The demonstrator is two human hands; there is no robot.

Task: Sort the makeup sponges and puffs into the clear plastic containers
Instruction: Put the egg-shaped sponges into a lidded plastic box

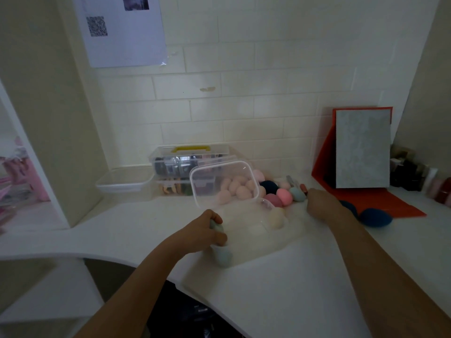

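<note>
My left hand (pixel 206 231) grips pale mint-green sponges (pixel 220 254) at the near left corner of a clear plastic container (pixel 249 230) on the white counter. A beige sponge (pixel 275 217) lies inside that container. Its clear lid (pixel 223 182) stands tilted up behind it. My right hand (pixel 322 203) reaches to a pile of loose sponges (pixel 283 195), pink, dark blue and mint, just right of the lid; its fingers are hidden from me. Several peach sponges (pixel 240 187) show through the lid. A dark blue sponge (pixel 375 217) lies right of my right forearm.
A clear organiser box with a yellow handle (pixel 190 158) stands against the tiled wall, an empty clear tray (pixel 125 179) to its left. A red folder with a grey board (pixel 361 152) leans at the right, small bottles (pixel 415 176) beside it. The counter edge curves near me.
</note>
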